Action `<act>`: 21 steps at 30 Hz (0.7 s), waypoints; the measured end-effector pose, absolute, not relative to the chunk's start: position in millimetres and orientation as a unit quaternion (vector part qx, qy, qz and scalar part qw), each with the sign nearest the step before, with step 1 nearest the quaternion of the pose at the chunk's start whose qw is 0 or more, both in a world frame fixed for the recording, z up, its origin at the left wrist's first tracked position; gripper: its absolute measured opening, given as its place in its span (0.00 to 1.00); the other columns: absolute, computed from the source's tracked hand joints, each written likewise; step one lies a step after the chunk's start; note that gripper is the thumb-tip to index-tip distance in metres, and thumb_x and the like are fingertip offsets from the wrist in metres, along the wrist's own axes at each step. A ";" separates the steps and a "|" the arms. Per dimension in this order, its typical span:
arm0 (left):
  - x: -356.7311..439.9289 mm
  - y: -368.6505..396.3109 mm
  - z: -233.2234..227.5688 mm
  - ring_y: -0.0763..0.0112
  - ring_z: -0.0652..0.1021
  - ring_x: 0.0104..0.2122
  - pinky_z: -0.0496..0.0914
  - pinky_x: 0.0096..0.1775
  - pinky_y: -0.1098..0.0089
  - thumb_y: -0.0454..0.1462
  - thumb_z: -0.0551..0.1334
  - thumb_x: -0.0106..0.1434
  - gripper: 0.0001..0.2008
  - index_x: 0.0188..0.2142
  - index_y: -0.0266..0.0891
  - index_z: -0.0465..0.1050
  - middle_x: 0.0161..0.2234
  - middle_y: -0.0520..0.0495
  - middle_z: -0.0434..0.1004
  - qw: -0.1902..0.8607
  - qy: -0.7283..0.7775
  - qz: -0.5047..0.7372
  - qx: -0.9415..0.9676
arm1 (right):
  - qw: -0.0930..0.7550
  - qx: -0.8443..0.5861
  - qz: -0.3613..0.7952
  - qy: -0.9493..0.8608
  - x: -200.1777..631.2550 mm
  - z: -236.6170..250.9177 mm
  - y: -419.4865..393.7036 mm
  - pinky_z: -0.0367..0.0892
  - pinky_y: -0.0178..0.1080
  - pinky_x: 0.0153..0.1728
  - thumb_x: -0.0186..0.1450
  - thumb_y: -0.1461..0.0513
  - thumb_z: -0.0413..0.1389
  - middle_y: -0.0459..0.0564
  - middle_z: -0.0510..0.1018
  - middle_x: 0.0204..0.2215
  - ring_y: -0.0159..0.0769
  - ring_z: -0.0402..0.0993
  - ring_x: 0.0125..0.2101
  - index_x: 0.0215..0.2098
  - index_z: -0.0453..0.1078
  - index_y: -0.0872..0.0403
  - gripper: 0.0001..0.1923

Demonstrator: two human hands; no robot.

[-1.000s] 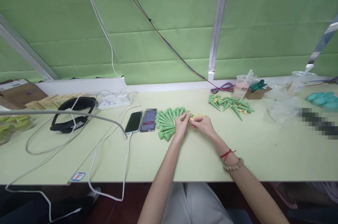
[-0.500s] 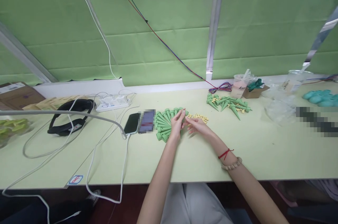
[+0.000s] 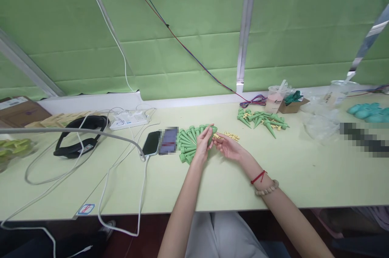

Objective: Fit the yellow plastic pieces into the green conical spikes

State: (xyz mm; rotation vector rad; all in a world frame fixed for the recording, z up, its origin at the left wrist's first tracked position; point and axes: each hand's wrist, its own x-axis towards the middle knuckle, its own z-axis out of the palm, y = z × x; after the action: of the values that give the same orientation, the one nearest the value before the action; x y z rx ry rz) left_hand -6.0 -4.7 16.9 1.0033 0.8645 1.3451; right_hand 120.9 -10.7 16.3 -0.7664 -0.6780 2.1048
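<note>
Both hands have lifted a touch off the tabletop (image 3: 212,185) since a moment ago, and the right one has rolled palm-up and drawn back from the yellow bits.

Far left, a cardboard box (image 3: 18,110) sits at the edge, with a black headset band (image 3: 80,138) beside it, tangled among white cables (image 3: 121,193). A white power strip (image 3: 129,119) lies behind that. Next along comes a dark phone (image 3: 151,143), flat on the surface, and just beside it a blurred card.

Now the fan of green cones (image 3: 188,142), laid side by side with wide ends toward the person. The left hand (image 3: 203,142) is right over the fan's right edge, its grip pinched shut on one green cone (image 3: 210,133) held upright between thumb and fingertips. The right hand (image 3: 228,147) faces it, palm open and up, fingers loosely spread, fingertips just beside that cone; I cannot tell whether it has anything small in it. A red string and a bead bracelet (image 3: 267,188) ring that wrist.

Behind the right hand lie small yellow pieces (image 3: 231,135), scattered. Further right, a second loose pile of cones (image 3: 263,118), then a plastic cup (image 3: 275,100), a small brown box (image 3: 291,106), clear bags (image 3: 322,126) and teal parts (image 3: 369,113).
</note>
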 end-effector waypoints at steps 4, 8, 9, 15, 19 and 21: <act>-6.7 -4.9 17.6 0.87 0.53 0.12 0.44 0.14 0.78 0.51 0.66 0.49 0.29 0.47 0.38 0.73 0.15 0.59 0.53 0.592 0.361 0.572 0.438 | 0.391 -0.296 0.830 -0.264 118.6 14.9 -10.8 0.65 0.20 0.18 0.64 0.59 0.54 0.42 0.72 0.19 0.19 0.65 0.16 0.28 0.71 0.58 0.10; -6.2 -4.4 17.1 0.88 0.52 0.11 0.43 0.14 0.77 0.51 0.65 0.50 0.29 0.46 0.36 0.74 0.15 0.59 0.54 0.587 0.350 0.566 0.461 | 0.429 -0.306 0.812 -0.251 114.6 15.2 -10.8 0.63 0.20 0.17 0.62 0.65 0.55 0.40 0.69 0.17 0.18 0.62 0.15 0.24 0.69 0.56 0.08; -5.8 -4.2 16.7 0.88 0.52 0.11 0.42 0.14 0.77 0.51 0.65 0.50 0.29 0.46 0.36 0.74 0.15 0.59 0.53 0.586 0.349 0.563 0.467 | 0.441 -0.320 0.797 -0.260 113.9 15.5 -10.5 0.62 0.21 0.17 0.61 0.66 0.56 0.39 0.68 0.16 0.19 0.60 0.14 0.23 0.68 0.56 0.08; -3.5 -2.3 13.3 0.89 0.52 0.11 0.44 0.14 0.79 0.51 0.66 0.49 0.29 0.45 0.35 0.74 0.16 0.59 0.55 0.568 0.368 0.553 0.485 | 0.488 -0.393 0.675 -0.390 114.8 15.5 -9.8 0.58 0.25 0.15 0.50 0.63 0.62 0.36 0.63 0.14 0.20 0.56 0.14 0.19 0.63 0.55 0.11; -2.4 -1.4 10.7 0.90 0.54 0.12 0.45 0.14 0.78 0.50 0.67 0.48 0.26 0.43 0.36 0.76 0.22 0.53 0.65 0.540 0.406 0.542 0.500 | 0.506 -0.463 0.582 -0.437 116.6 7.8 -8.3 0.59 0.28 0.17 0.44 0.62 0.64 0.37 0.64 0.14 0.24 0.60 0.16 0.17 0.60 0.54 0.14; -1.4 -1.1 9.2 0.89 0.56 0.13 0.47 0.14 0.78 0.48 0.69 0.45 0.24 0.39 0.36 0.78 0.25 0.50 0.68 0.506 0.439 0.557 0.490 | 0.524 -0.487 0.501 -0.487 116.0 1.7 -6.9 0.59 0.30 0.18 0.44 0.63 0.62 0.39 0.66 0.14 0.26 0.61 0.17 0.18 0.61 0.53 0.12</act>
State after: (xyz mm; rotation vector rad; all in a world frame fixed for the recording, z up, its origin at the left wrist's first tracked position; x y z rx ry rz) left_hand -1.4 -1.1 9.2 1.1833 1.0601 1.3450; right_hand 116.0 -6.9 1.7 -1.1650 -1.1653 1.1982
